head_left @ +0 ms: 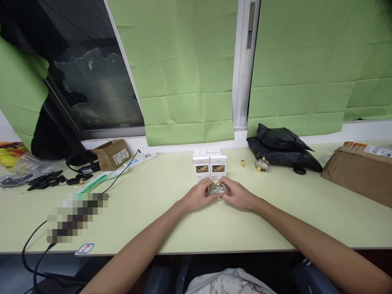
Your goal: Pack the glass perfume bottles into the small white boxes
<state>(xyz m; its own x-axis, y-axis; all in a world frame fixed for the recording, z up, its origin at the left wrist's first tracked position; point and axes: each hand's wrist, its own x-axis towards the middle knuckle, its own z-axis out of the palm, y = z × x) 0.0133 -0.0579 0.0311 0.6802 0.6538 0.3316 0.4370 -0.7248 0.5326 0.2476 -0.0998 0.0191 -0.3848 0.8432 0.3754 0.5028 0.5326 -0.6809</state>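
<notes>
Left hand point(197, 196) and right hand point(240, 194) together grip a glass bottle point(218, 189), just in front of the white boxes point(212, 164). Smooth glass (rounded, by the look) could slip if either loosens; pushed too far forward, it might jostle the boxes.

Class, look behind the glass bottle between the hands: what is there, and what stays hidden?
Behind the bottle stand two white front boxes, with the tops of more boxes beyond. The front pair hides those boxes' fronts.
</notes>
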